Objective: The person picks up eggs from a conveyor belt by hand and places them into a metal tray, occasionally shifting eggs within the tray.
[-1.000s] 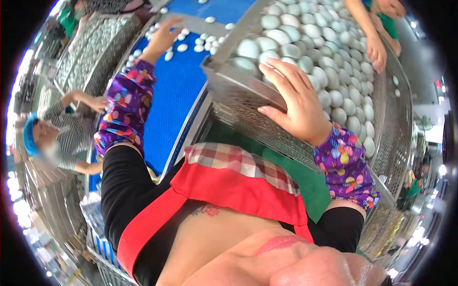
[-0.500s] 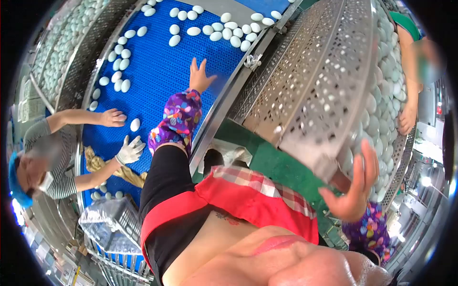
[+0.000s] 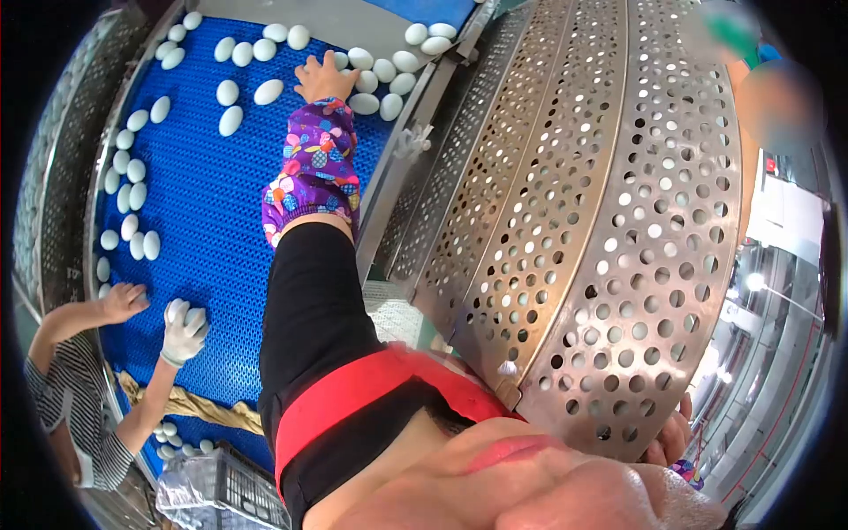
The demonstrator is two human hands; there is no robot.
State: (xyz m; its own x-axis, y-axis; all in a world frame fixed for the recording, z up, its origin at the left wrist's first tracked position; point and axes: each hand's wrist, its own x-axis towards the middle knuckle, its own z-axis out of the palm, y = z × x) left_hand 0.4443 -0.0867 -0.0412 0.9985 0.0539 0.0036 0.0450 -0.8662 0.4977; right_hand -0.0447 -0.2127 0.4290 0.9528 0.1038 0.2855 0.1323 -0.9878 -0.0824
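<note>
My left hand (image 3: 327, 79), in a purple patterned sleeve, reaches over the blue conveyor belt (image 3: 221, 177) with its fingers spread. Close beside it, a cluster of pale eggs (image 3: 365, 103) lies along the belt's right side, and one egg (image 3: 341, 60) sits near the fingertips. More eggs (image 3: 230, 120) rest to the left of this hand. At the lower right, my right hand (image 3: 673, 437) shows only in part beside the perforated metal panel (image 3: 609, 283). The panel hides most of that hand, and I cannot make out its grip.
At the left a co-worker's bare hand (image 3: 124, 303) and white-gloved hand (image 3: 185, 332) are over the belt. A tan cloth roll (image 3: 199, 406) lies across it, near a plastic crate (image 3: 221, 490). A metal rail (image 3: 389, 190) edges the belt. Another person's arm (image 3: 749, 132) is at right.
My left hand has moved farther up the belt, to the egg cluster. My right hand has dropped behind the panel's edge. The view has shifted, and the co-worker's gloved hand now has its fingers curled.
</note>
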